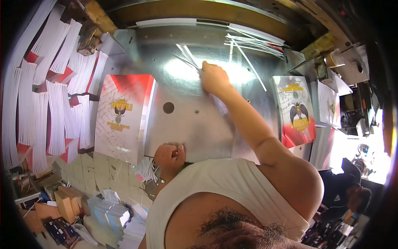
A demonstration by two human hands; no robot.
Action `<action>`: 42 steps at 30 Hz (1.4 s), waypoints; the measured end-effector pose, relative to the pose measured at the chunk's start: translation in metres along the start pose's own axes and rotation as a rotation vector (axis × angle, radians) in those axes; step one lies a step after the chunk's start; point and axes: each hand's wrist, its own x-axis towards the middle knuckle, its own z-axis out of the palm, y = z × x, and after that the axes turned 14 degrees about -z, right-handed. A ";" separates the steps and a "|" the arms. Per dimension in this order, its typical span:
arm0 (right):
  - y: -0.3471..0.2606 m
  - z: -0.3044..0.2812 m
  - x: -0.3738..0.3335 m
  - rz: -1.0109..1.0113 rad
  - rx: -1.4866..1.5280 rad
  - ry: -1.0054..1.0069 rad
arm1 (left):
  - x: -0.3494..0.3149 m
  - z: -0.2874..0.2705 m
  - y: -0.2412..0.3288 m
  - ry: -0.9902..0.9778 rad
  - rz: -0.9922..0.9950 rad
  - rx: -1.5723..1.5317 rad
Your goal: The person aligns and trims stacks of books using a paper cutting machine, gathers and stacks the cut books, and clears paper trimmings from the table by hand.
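W/ R hand pinched nearly closed, gripping thin, fanned white paper strips; w/ L hand half-curled, can't tell contents.

My strips are white, my ribbed shirt cream. Red and yellow mark white, script-patterned books; the table is silver.

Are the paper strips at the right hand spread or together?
Spread: the paper strips fan out beyond the right hand, with gaps between their far ends.
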 end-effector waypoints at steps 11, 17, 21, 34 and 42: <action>0.188 -0.149 0.037 0.167 -0.351 -0.185 | -0.017 -0.039 0.000 0.048 0.045 0.032; 0.148 -0.174 0.035 0.153 -0.374 -0.246 | -0.040 -0.067 -0.005 0.122 0.003 -0.001; 0.172 -0.174 0.039 0.132 -0.319 -0.118 | -0.099 -0.083 -0.057 0.445 -0.547 -0.054; 0.228 -0.155 0.034 -0.006 -0.087 0.050 | 0.126 -0.287 -0.101 0.485 -0.721 -1.172; 0.218 -0.167 0.000 0.137 -0.189 -0.054 | 0.154 -0.288 -0.116 0.418 -0.720 -1.225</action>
